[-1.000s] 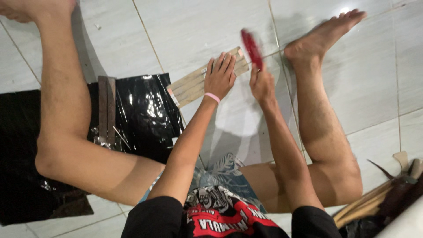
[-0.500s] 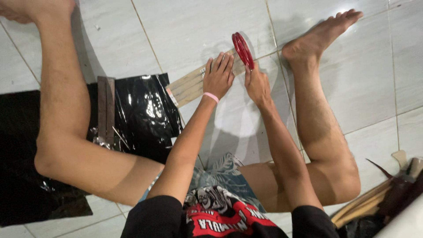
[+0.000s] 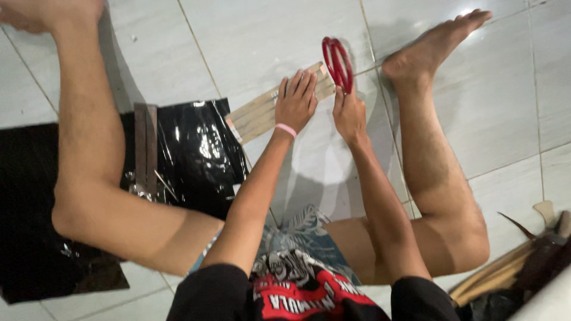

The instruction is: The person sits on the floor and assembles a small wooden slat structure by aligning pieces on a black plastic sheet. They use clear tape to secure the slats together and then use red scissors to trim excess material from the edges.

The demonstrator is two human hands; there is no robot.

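Since the earlier frames the red scissors (image 3: pixel 337 62) have turned: a second ago they showed as a closed red bar, and now both handle loops stand open toward the camera, lifted above the far end of the strips. The right hand (image 3: pixel 350 114) has shifted slightly toward the left hand along with them.

The right hand is closed around the lower part of the scissors, its fingers curled at the handles; the blades are hidden behind the hand and strips, so I cannot tell if they are apart. The left hand (image 3: pixel 295 100), with a pink band at the wrist, lies flat with fingers spread, pressing down on a bundle of pale wooden strips (image 3: pixel 256 114) that lies slantwise on the tiled floor (image 3: pixel 267 35) between the person's bare legs.

The near end of the strips touches a sheet of shiny black plastic (image 3: pixel 199 154) spread on the floor to the left, and a dark narrow bar (image 3: pixel 145 145) lies on it. More wooden sticks (image 3: pixel 499 270) lie by the right knee.
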